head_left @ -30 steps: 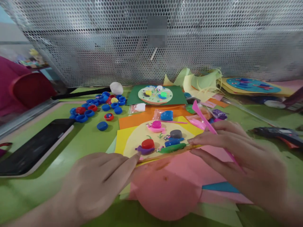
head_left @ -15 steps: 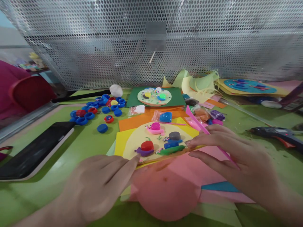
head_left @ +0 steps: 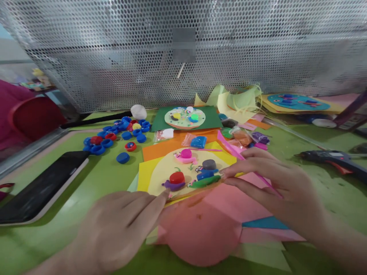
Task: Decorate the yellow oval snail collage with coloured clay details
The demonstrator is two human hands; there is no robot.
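A cream paper disc (head_left: pixel 160 168) on yellow card carries clay snails with bottle-cap shells. My left hand (head_left: pixel 126 225) has its fingers closed, with the fingertips at the disc's near edge, touching beside the purple snail (head_left: pixel 173 186) with a red cap (head_left: pixel 177 177). Whatever lies under those fingertips is hidden. In my right hand (head_left: pixel 272 183) a slim pink modelling tool (head_left: pixel 229 147) lies slanted between the fingers. Its thumb and index tips pinch together by the end of the green clay snail body (head_left: pixel 205 181). Farther up the disc is a pink snail (head_left: pixel 185 156).
Loose blue and red caps (head_left: pixel 123 157) lie to the left, near a black phone (head_left: pixel 40 187). Bagged clay (head_left: pixel 198 141) and a finished snail disc (head_left: pixel 185 117) are behind. A glue gun (head_left: pixel 329 156) rests at right. Pink paper (head_left: pixel 203 236) lies in front.
The view has shifted slightly. My right fingertips have edged left along the disc's near edge, carrying the pink tool. My left hand stays at the same spot on the disc.
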